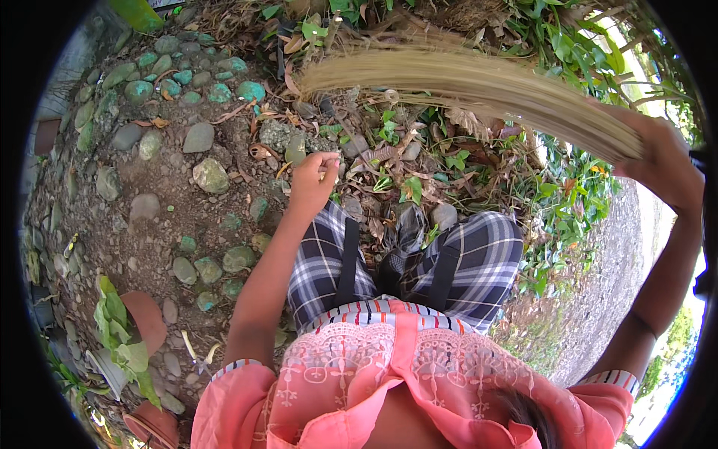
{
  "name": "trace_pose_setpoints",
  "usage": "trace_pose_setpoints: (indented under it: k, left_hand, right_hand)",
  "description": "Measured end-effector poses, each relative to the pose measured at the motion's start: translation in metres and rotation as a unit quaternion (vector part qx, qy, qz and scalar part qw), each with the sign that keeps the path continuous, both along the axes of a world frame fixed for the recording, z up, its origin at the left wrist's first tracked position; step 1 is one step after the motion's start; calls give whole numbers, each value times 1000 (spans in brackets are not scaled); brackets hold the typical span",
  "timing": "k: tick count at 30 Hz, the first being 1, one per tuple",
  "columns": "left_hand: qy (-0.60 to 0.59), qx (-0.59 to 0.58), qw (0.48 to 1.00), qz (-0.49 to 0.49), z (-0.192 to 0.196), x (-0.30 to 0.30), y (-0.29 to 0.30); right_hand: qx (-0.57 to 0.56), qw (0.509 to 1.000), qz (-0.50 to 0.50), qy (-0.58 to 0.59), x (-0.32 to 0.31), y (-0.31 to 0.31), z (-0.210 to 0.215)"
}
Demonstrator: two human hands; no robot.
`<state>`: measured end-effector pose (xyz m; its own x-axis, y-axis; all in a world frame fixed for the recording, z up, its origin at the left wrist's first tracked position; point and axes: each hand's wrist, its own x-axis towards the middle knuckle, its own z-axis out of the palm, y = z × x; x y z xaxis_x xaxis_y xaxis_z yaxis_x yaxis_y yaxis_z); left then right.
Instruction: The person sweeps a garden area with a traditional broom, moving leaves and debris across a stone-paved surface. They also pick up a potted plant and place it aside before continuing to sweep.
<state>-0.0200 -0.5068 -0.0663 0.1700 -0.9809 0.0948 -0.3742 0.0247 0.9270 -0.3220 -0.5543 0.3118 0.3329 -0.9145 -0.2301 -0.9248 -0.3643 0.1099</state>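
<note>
A long bundle of thin straw-coloured sticks, a stick broom (479, 82), stretches across the upper right, its bristles blurred by motion. My right hand (662, 153) is wrapped round its narrower end, out to the right. The bristles' far tips reach over leaf litter and soil near the top middle. My left hand (313, 178) hangs in front of my left knee with its fingers curled together. Whether anything small is between those fingers I cannot make out. Dry leaves (385, 156) and small green plants (410, 189) lie under and beside it.
Stones (211, 176), some painted green (250, 91), dot the bare soil at left. Clay pots (153, 423) and a leafy plant (116, 329) stand at lower left. Green vines (565, 206) line the right, beside a gravel path (598, 292). My bent knees (479, 247) are in front.
</note>
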Motion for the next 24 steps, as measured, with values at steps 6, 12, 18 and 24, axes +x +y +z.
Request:
trace_pose_setpoints:
  k: [6, 12, 18, 24]
  left_hand:
    - [-13, -19, 1000, 18, -1, 10, 4]
    - [-27, -9, 1000, 10, -1, 12, 17]
    - [-40, -26, 999, -17, 10, 6, 14]
    - [-20, -34, 998, 51, 4, 25, 33]
  right_hand:
    - [1, 949, 53, 310, 20, -2, -39]
    - [124, 968, 84, -201, -66, -27, 39]
    - [-176, 965, 183, 59, 74, -52, -42]
    - [-127, 938, 254, 200, 58, -35, -10]
